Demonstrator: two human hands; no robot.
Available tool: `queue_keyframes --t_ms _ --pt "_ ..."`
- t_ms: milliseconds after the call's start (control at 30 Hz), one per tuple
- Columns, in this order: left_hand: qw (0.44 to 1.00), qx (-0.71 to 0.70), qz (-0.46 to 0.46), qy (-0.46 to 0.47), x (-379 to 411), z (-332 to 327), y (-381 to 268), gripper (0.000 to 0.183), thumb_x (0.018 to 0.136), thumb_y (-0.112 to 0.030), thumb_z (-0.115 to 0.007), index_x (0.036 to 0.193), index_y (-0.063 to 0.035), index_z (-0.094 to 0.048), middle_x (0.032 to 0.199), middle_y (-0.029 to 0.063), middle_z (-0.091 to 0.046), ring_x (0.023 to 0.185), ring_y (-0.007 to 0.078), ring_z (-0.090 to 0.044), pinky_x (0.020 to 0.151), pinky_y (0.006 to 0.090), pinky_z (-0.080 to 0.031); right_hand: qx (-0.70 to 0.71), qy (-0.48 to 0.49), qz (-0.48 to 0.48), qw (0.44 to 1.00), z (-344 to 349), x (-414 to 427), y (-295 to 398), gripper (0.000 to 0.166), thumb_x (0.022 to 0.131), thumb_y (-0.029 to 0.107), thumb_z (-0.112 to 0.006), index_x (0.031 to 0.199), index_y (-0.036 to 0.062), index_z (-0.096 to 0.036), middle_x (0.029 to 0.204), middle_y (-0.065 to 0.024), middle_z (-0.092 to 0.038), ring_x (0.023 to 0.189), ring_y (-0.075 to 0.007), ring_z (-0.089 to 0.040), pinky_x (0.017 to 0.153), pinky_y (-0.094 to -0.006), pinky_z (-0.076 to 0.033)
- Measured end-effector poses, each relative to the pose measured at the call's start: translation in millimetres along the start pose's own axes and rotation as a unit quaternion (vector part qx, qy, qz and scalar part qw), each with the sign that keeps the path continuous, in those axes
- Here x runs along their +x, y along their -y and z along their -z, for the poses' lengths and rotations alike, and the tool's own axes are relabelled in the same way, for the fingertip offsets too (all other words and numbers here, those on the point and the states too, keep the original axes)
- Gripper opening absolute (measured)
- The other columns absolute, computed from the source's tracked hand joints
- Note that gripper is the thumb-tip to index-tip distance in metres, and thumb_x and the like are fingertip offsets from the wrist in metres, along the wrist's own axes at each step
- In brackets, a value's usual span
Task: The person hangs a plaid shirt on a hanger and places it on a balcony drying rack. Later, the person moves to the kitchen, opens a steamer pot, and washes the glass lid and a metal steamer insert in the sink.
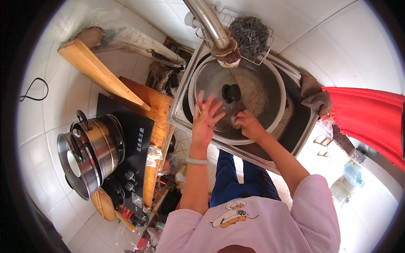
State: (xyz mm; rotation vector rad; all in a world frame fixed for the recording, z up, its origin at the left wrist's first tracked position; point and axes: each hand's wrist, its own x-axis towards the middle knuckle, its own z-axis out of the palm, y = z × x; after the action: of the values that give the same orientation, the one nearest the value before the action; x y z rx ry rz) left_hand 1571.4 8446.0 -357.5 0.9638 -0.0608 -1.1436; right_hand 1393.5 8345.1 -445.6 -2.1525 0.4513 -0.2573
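A clear glass pot lid (218,83) with a black knob lies over the large metal basin (280,95) in the sink. My left hand (205,120) holds the lid at its near left rim, palm up. Its spread fingers show through the glass, and the thumb is on the near side. In my right hand (251,126) is a scouring pad (235,121), mostly hidden by the fingers, against the near part of the lid. Whether the lid touches the water is hard to tell.
A metal faucet pipe (210,23) hangs over the basin. Behind it, a wire rack (269,47) holds a grey steel-wool scourer (249,37). Stacked steel pots (101,145) stand on the black cooktop (136,126) at left. A brown cloth (311,91) drapes over the sink's right corner.
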Motion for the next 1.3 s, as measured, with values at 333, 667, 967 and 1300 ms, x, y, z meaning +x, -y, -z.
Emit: queue_keyframes --t_ms 333,667,967,1300 --pt "0.991 -0.117 -0.066 0.007 -50 -4 -32 0.061 0.094 -0.044 -0.050 0.147 -0.0291 -0.023 0.150 0.0104 -0.027 0.132 0.0393 -0.034 0.101 0.0658 -0.034 -0.245 -0.100 -0.181 0.947 28 19 -25 0.024 0.075 0.007 -0.063 0.099 0.0047 -0.064 0.108 -0.0103 -0.060 0.105 -0.0303 -0.053 0.084 -0.0411 -0.044" --pt "0.958 -0.267 -0.100 0.022 -94 1 -37 0.059 0.091 -0.044 -0.054 0.144 -0.0356 -0.029 0.152 0.0072 -0.025 0.133 0.0421 -0.032 0.099 0.0718 -0.030 0.644 -0.124 -0.307 0.690 107 51 97 0.037 0.097 0.031 -0.051 0.123 0.0047 -0.051 0.094 -0.0099 -0.064 0.082 -0.0209 -0.063 0.073 -0.0330 -0.054" --pt "0.969 -0.219 -0.109 0.037 -108 -11 -57 0.056 0.096 -0.046 -0.044 0.138 -0.0089 -0.036 0.136 0.0165 -0.046 0.119 0.0318 -0.051 0.095 0.0563 -0.044 0.664 -0.151 -0.200 0.704 121 47 108 0.023 0.094 0.018 -0.057 0.111 0.0035 -0.055 0.083 -0.0091 -0.065 0.073 -0.0209 -0.065 0.064 -0.0286 -0.052" --pt "0.996 0.033 -0.069 0.035 -115 -20 -94 0.052 0.097 -0.052 -0.041 0.092 -0.0042 -0.062 0.070 0.0104 -0.063 0.067 0.0200 -0.063 0.064 0.0310 -0.050 0.707 -0.147 -0.196 0.663 133 50 106 0.027 0.093 0.018 -0.057 0.115 0.0022 -0.058 0.083 -0.0097 -0.064 0.075 -0.0235 -0.062 0.065 -0.0318 -0.051"
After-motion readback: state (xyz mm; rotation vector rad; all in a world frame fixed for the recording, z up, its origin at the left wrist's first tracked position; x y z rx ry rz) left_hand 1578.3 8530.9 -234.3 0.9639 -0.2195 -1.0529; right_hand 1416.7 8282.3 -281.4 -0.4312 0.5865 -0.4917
